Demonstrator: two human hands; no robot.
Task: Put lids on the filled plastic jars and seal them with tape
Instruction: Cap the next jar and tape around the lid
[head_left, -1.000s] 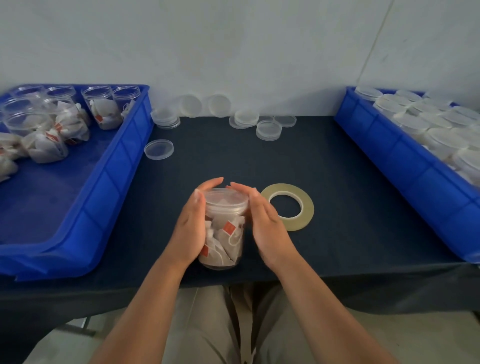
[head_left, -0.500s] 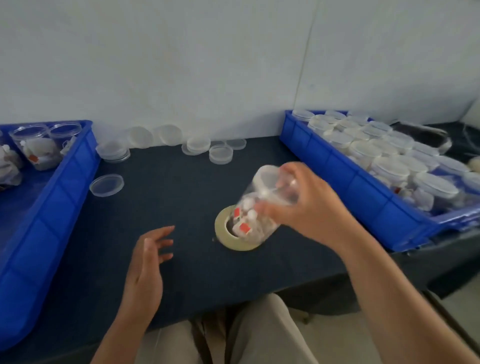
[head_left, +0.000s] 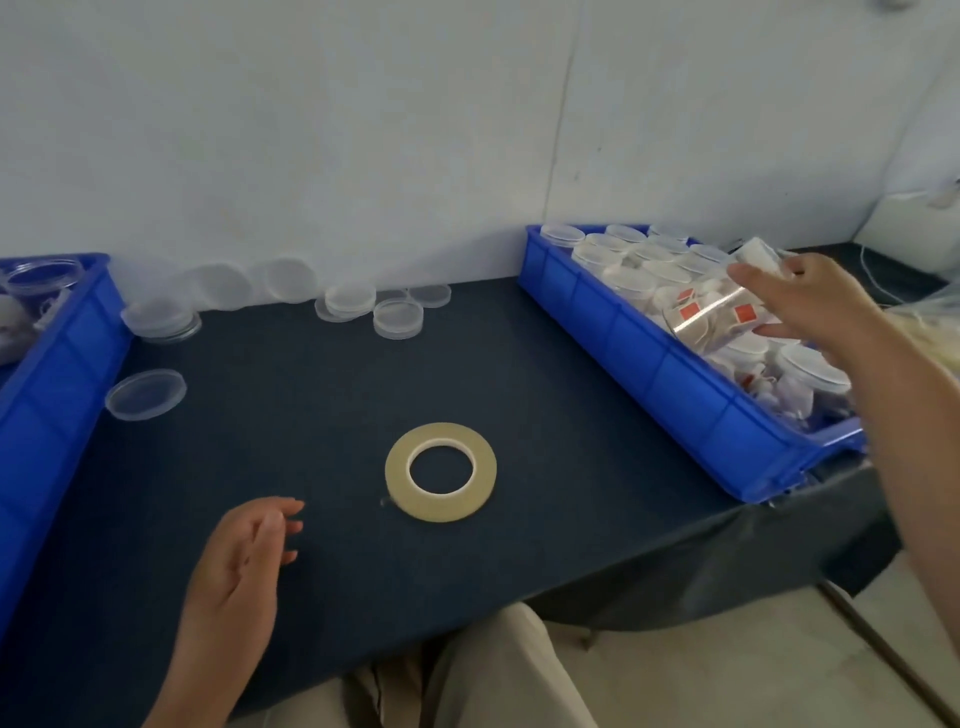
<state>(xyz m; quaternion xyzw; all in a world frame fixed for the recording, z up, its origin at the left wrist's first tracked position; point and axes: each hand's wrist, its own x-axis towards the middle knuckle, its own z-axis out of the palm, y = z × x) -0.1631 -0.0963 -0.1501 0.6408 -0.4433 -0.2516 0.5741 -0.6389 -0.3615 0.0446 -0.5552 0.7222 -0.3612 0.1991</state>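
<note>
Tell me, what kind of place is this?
Probably a small packing workstation: a blue bin of lidded jars, loose lids on the dark table, a tape roll, and the right hand holding a filled jar over that bin.

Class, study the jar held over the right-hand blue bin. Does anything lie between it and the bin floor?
Yes: lidded jars crowd the blue bin right under the held jar, which the right hand grips tilted. No free gap shows clearly.
</note>
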